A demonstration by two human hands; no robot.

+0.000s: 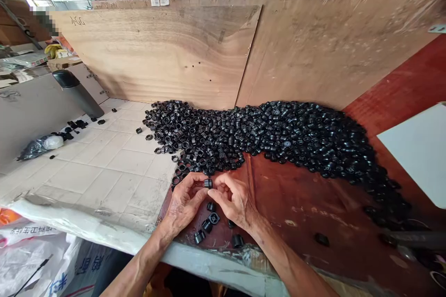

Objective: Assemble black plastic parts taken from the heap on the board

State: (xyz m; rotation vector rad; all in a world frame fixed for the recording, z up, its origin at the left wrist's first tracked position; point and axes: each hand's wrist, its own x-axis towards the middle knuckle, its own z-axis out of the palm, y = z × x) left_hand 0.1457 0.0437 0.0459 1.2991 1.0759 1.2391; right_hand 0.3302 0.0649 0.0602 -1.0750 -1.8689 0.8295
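My left hand (pixel 184 202) and my right hand (pixel 233 199) meet over the near edge of the table. Between their fingertips they pinch one small black plastic ring part (pixel 208 183). Both hands have their fingers closed around it. A few loose black parts (pixel 211 218) lie on the reddish board (pixel 296 204) just under my hands. A big heap of the same black parts (pixel 265 134) stretches across the table behind my hands, from the left middle to the far right.
Plywood panels (pixel 174 51) stand upright behind the heap. A black-capped grey cylinder (pixel 78 93) leans at the left, near a dark plastic bag (pixel 38 146). A white sheet (pixel 418 153) lies at the right. White printed sacks (pixel 38 255) sit below the table's left front.
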